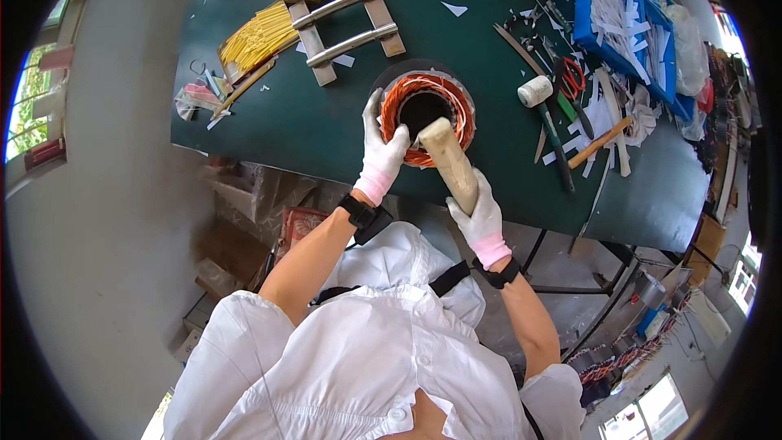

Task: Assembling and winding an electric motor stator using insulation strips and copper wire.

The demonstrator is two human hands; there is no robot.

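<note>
A motor stator [470, 106] with a ring of orange copper windings and white lacing stands near the table's front edge, its round bore dark inside. My left hand [383, 145], in a white glove with a pink cuff, grips the stator's left side, with the thumb over the windings. In my gloved right hand [482, 218] is a worn, pale wooden block [450, 165], closed in at its lower end. The block slants up to the left, and its blunt top end overlaps the near right part of the winding ring. Whether it touches the windings I cannot tell.
On the green table [326, 130] stands a metal frame with two bars [346, 26]. Yellow strips [259, 41] lie to its left. At right are a white-headed mallet [535, 92], red-handled scissors [573, 77], a wooden-handled tool [601, 143] and blue bins [623, 28] of white strips.
</note>
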